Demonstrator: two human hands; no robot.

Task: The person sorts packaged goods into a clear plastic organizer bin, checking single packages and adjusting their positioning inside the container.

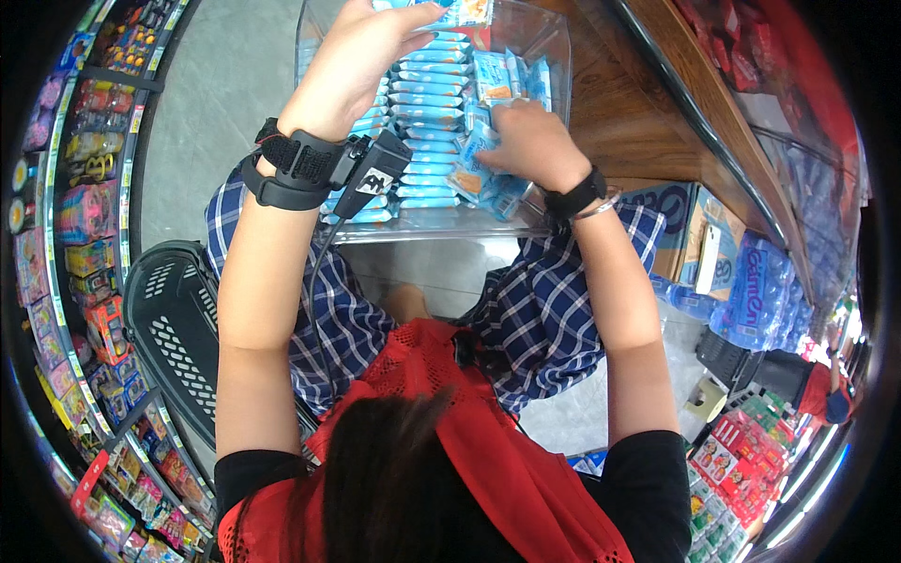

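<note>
Before me stands a clear plastic bin [450,231] holding many small light-blue wrapped snack packets. Several packets [431,112] stand on edge in a neat row down its middle. On the right side, loose packets [470,176] lie tilted over each other. My right hand [535,144] reaches in among these loose packets, its thumb apart and its fingertips partly hidden. At the bin's far end, my left hand [362,60] reaches over the rows with its fingers beside a blue packet [473,11]. The frame's top edge cuts it off, so its grip is unclear.
A dark shopping basket [172,331] stands at my left, near shelves of packaged goods [91,204]. To my right are a wooden counter [619,105], a cardboard box [669,225] with a phone [708,257] on it, and shrink-wrapped water bottles [757,299]. A person [823,390] is far right.
</note>
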